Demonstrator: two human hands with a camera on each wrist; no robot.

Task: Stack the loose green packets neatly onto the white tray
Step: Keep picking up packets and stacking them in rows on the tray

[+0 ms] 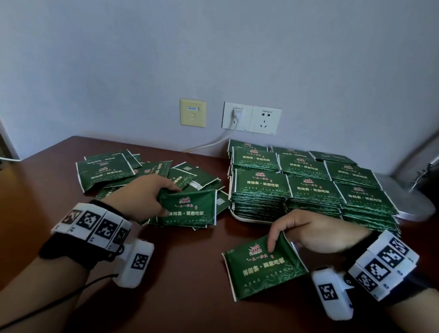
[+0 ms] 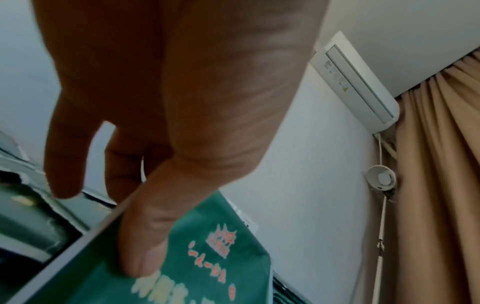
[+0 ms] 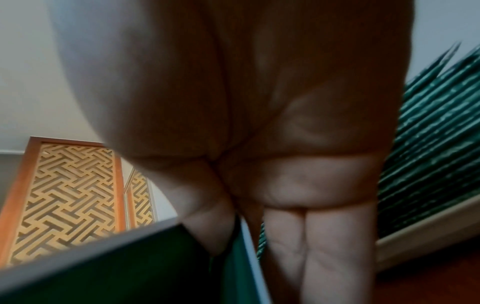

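I have a green packet in each grip. My left hand (image 1: pixel 141 196) pinches one packet (image 1: pixel 190 208) by its left edge, thumb on top, just above the loose pile (image 1: pixel 127 171) on the far left of the table (image 1: pixel 182 308). My right hand (image 1: pixel 316 233) pinches a second packet (image 1: pixel 264 263) by its upper right corner, hanging over the near table just in front of the white tray (image 1: pixel 244 218).

Most of the job looks done: the tray at right carries tall, tidy stacks of packets (image 1: pixel 311 184) in rows, close to covering it. What is left, as I judge it, is the scattered heap on the left, perhaps a dozen or more overlapping packets, plus the two I hold. The right-hand packet is nearest the tray and should go on first.
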